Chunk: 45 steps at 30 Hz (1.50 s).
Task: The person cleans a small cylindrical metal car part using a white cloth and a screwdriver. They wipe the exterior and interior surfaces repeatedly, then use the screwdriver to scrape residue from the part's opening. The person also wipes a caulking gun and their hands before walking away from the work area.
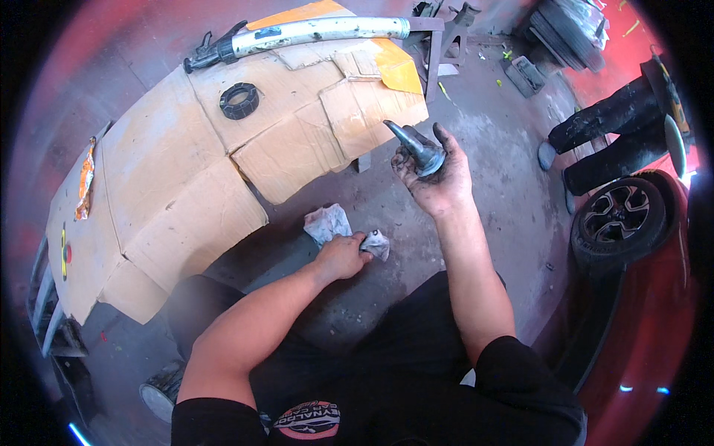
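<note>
My right hand [448, 186], its palm up and fingers blackened, holds a dark, shiny, horn-shaped piece [421, 154]. The piece has a wide round base in the palm and a narrow tip that points up and to the left; its exact kind I cannot make out. Lower and to the left, my left hand [343, 257] is closed round a stained whitish rag [327, 223]. Cloth sticks out on both sides of the fist, with a smudged end [376, 244] on the right. The two hands are apart, both above the grey floor.
A cardboard-covered table [171, 186] curves across the left, bearing a black tape roll [239, 101], a long silver tube [320, 33] and a crumpled orange wrapper [86, 178]. A red car's wheel [619, 215] stands at right, near another person's legs [617, 141].
</note>
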Motion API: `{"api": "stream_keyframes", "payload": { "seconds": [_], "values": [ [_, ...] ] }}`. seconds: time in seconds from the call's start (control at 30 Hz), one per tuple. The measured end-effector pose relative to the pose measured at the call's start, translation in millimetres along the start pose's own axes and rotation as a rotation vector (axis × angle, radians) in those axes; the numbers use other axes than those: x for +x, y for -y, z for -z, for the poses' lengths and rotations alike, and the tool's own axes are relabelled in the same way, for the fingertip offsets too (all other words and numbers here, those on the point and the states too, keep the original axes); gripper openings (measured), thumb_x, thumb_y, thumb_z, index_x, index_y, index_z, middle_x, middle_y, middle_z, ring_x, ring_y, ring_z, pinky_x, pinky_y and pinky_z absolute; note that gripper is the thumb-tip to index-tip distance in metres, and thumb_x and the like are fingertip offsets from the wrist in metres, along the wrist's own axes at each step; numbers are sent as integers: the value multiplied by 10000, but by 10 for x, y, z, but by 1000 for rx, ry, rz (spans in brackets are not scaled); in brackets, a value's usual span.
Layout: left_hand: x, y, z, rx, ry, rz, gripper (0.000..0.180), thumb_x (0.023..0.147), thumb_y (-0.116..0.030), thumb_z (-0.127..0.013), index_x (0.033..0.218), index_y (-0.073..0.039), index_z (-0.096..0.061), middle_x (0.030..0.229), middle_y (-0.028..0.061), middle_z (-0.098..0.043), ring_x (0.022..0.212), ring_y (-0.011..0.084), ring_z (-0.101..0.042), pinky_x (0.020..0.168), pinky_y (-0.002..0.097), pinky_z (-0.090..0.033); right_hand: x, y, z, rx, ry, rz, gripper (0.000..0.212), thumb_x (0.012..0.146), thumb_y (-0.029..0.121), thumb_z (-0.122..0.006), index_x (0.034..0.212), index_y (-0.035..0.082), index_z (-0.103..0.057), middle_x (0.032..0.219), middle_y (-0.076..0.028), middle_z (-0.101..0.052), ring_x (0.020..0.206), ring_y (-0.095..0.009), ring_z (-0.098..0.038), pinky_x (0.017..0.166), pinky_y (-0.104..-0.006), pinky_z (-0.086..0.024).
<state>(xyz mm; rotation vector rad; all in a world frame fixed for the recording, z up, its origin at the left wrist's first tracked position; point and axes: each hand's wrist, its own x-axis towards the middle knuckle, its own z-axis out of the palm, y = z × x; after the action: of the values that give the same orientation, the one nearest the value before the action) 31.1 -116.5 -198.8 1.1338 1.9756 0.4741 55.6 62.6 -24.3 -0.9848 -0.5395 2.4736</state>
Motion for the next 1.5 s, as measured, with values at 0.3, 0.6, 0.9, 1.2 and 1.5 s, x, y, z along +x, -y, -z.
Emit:
{"api": "stream_keyframes", "payload": {
  "seconds": [0.3, 0.6, 0.9, 1.2, 1.5],
  "values": [
    [48, -46, 167, 33, -155, -14, 639, 874, -330, -681, 1368, 12, -464, 1119, 271, -653, 1060, 399, -631, 937, 448, -486, 2, 55, 113, 20, 99, -85, 342, 932, 345, -539, 1021, 22, -606, 888, -168, -633, 750, -258, -571, 648, -366, -483],
    [-105, -660, 1273, -911, -526, -81, 238, 940, -221, -644, 1035, -9, -697, 884, 21, -690, 793, 91, -605, 729, 253, -488, -36, -187, 28, -342, 96, 89, 417, 921, 371, -565, 1135, 13, -582, 912, -103, -637, 821, -203, -615, 684, -340, -483],
    [-157, -490, 1475, -1253, -443, -42, 195, 929, -156, -605, 979, 23, -667, 889, 79, -688, 752, 138, -658, 656, 270, -531, -265, -418, -143, -387, 298, -179, 342, 998, 256, -500, 1129, -55, -552, 1019, -182, -663, 920, -337, -686, 828, -412, -578],
    [-284, -483, 1685, -1233, -395, -26, 217, 918, -188, -624, 995, 8, -676, 902, 72, -681, 809, 138, -642, 725, 281, -514, -217, -407, -142, -234, 357, -266, 470, 1019, 358, -354, 1195, -49, -511, 1138, -224, -616, 1070, -422, -633, 956, -477, -518],
    [-339, -357, 1796, -1029, -584, -12, 188, 890, -192, -676, 992, -36, -691, 856, 16, -646, 743, 109, -570, 697, 283, -470, -250, -338, -157, -164, 380, -238, 489, 1024, 348, -298, 1236, -62, -458, 1211, -262, -568, 1160, -449, -574, 988, -535, -489]
  ]
}}
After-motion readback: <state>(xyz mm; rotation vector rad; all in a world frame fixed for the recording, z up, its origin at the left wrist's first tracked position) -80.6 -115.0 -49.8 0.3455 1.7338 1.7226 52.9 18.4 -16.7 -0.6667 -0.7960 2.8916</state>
